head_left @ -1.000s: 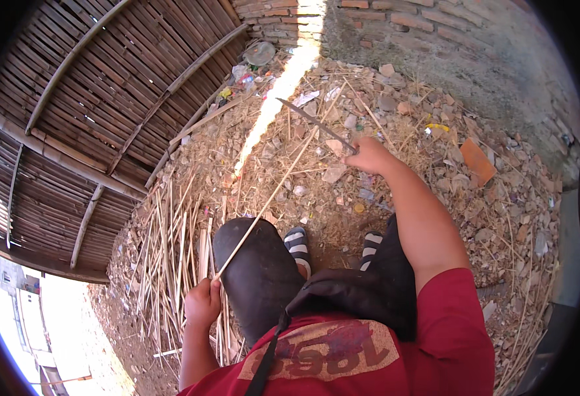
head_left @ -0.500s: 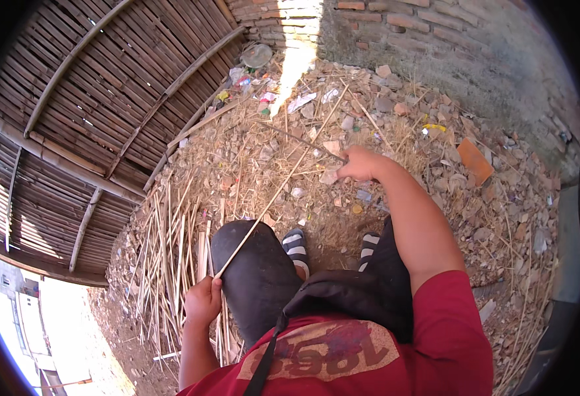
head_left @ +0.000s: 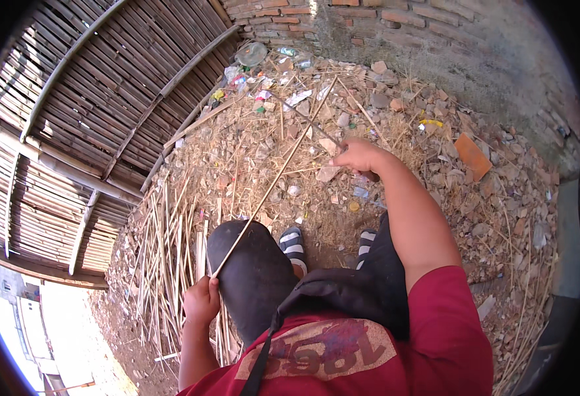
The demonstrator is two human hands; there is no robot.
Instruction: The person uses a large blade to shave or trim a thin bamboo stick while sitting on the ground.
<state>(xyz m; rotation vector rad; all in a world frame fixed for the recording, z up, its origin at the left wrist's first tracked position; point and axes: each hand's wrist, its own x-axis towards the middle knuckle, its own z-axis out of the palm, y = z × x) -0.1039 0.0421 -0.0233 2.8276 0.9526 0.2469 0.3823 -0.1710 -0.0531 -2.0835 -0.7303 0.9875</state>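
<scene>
A long, thin bamboo strip (head_left: 263,200) slants from my left hand (head_left: 201,301) across my left knee and out over the ground. My left fingers are closed on its near end. In my right hand (head_left: 361,158), the fingers are closed around one end of a slim, dark, blade-like tool (head_left: 327,136). Its exact kind is hard to make out. This tool crosses the bamboo strip near the strip's far end; whether the two touch, I cannot tell. Beside my left leg lies a loose pile of bamboo strips (head_left: 164,254).
A bamboo slat wall (head_left: 125,86) rises on the left, and a brick wall (head_left: 422,33) stands at the back. Broken stones and litter cover the ground. An orange tile piece (head_left: 472,157) lies at right. My striped sandals (head_left: 293,245) are between the knees.
My right hand has turned slightly, and the tool has shifted a little against the strip. The left hand has barely moved. The bright sun patch at the back wall has mostly gone.
</scene>
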